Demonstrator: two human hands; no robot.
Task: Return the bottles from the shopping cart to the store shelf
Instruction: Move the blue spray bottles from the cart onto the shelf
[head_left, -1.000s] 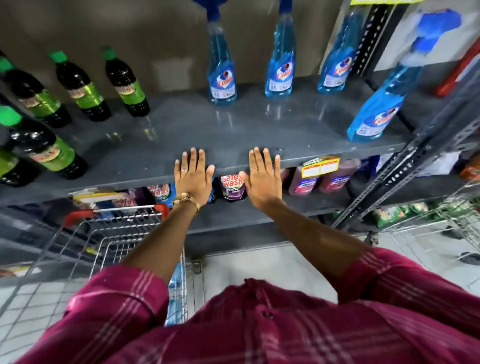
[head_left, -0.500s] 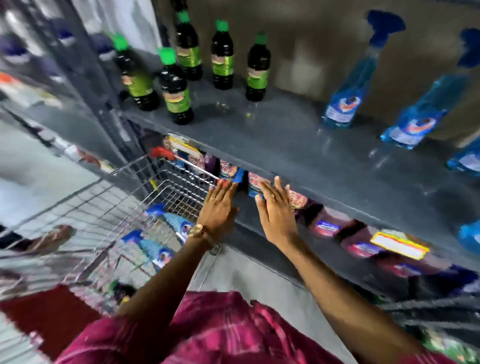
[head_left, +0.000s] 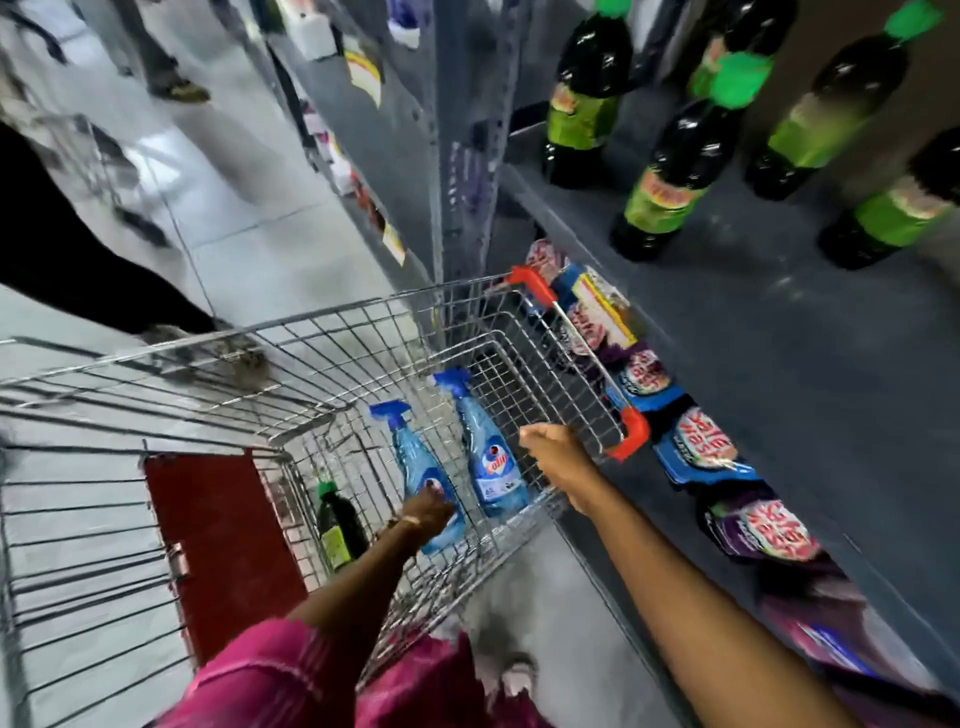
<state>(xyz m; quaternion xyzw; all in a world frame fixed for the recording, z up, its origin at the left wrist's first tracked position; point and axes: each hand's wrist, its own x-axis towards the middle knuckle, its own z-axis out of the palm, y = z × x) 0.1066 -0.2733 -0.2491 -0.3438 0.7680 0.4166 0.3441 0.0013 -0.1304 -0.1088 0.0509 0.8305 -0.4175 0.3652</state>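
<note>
The wire shopping cart (head_left: 363, 332) stands below me against the grey store shelf (head_left: 779, 338). Two blue spray bottles lean inside it, one on the left (head_left: 410, 462) and one on the right (head_left: 488, 462), with a dark green-capped bottle (head_left: 337, 519) beside them. My left hand (head_left: 426, 512) reaches into the cart and rests on the lower part of the left spray bottle, its fingers hidden. My right hand (head_left: 553, 449) hovers with curled fingers at the cart's rear wall, just right of the other spray bottle. Several dark bottles with green labels (head_left: 670, 171) stand on the shelf.
Purple and blue pouches (head_left: 701, 447) fill the lower shelf beside the red-ended cart handle (head_left: 628, 441). A grey shelf upright (head_left: 467, 156) rises behind the cart. Another person's dark leg (head_left: 78, 260) stands at the left. The cart's red flap (head_left: 218, 545) lies near me.
My view has swung left and down from the shelf to the cart. Both hands left the shelf edge and dropped into the cart, the left onto a blue spray bottle.
</note>
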